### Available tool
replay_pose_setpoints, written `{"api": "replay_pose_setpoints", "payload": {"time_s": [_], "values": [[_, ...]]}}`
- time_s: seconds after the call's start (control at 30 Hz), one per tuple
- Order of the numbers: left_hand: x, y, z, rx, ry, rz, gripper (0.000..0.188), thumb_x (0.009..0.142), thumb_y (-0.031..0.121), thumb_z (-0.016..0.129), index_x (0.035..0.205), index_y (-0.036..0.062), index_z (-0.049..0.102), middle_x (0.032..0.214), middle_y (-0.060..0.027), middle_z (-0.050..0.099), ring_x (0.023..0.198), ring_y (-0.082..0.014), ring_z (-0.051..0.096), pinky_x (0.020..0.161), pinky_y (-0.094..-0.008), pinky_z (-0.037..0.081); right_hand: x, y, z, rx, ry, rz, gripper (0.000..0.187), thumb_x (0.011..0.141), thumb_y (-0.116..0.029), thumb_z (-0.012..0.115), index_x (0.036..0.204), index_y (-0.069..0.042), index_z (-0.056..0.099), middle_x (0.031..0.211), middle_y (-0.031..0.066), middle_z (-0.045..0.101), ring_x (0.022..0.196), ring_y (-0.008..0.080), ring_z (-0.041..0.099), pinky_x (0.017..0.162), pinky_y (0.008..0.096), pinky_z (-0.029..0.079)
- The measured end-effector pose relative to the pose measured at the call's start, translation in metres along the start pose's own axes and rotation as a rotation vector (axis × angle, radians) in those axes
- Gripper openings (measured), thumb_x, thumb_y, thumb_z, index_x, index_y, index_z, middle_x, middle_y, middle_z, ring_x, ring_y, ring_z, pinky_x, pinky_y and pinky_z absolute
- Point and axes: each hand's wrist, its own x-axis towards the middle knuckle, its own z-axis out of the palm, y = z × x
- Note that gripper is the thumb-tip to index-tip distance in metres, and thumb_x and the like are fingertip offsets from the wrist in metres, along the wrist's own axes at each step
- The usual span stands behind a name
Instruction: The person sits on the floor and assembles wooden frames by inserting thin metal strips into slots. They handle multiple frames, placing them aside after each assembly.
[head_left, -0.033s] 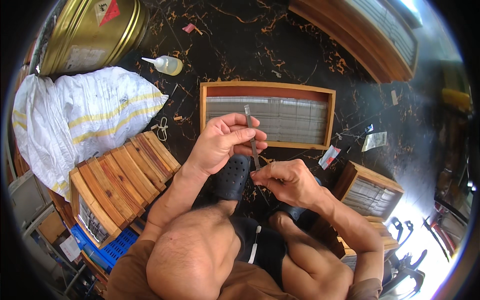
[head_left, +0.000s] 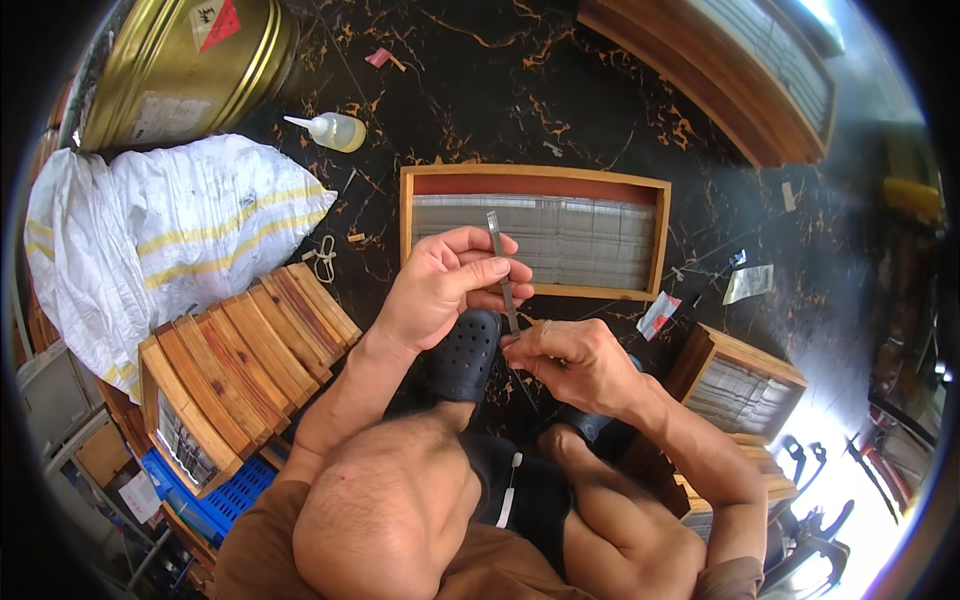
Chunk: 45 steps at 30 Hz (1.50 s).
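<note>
A narrow, flat grey metal strip (head_left: 503,276) slants over the near edge of a shallow wooden frame (head_left: 664,240), which has grey thin-lined panels inside. My left hand (head_left: 447,285) pinches the strip between thumb and fingers, and its upper end sticks out past the fingertips. At the strip's lower end, my right hand (head_left: 580,362) is closed, thumb and forefinger pressed together on the tip. The right hand's other fingers are curled, so whether it holds anything else is hidden. Just below the strip is the dark clog (head_left: 467,352) on my foot.
Left are a white sack (head_left: 210,205), stacked wooden frames (head_left: 240,360) over a blue crate (head_left: 225,500), a plastic squeeze bottle (head_left: 335,131) and a gold drum (head_left: 185,75). More wooden frames (head_left: 745,385) stand right, others (head_left: 730,90) far right. A white-handled brush (head_left: 508,490) lies on my lap.
</note>
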Motion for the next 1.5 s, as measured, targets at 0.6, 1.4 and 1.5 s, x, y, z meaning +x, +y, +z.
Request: {"api": "replay_pose_setpoints", "payload": {"time_s": [0.6,1.4,1.5], "values": [[-0.015,-0.001,0.031,0.379,0.021,0.174,0.040,0.100,-0.001,0.063,0.139,-0.0004,0.052,0.104,-0.0169,0.075,0.092,-0.0223,0.076,0.077,-0.0309,0.063,0.026,-0.011,-0.045,1.232,0.370,0.233,0.011,0.101,-0.006,0.059,0.110,0.000,0.061,0.109,0.0120,0.067,0.104,0.0248,0.069,0.103,0.0483,0.055],[-0.018,0.005,0.036,0.321,0.195,0.357,0.028,0.096,0.001,0.069,0.122,-0.0021,0.058,0.099,-0.0191,0.075,0.088,-0.0251,0.077,0.069,-0.0328,0.065,0.008,0.000,-0.002,0.743,0.055,0.537,0.012,0.097,-0.005,0.072,0.105,0.004,0.069,0.092,0.0077,0.074,0.086,0.0113,0.070,0.079,0.0276,0.059],[-0.019,0.009,0.040,0.255,0.213,0.309,0.026,0.096,0.001,0.070,0.119,-0.0019,0.059,0.099,-0.0196,0.076,0.089,-0.0258,0.077,0.068,-0.0322,0.065,0.005,0.011,-0.001,0.844,-0.022,0.521,0.012,0.097,-0.005,0.071,0.106,0.003,0.071,0.092,0.0074,0.074,0.085,0.0119,0.070,0.080,0.0285,0.059]]}}
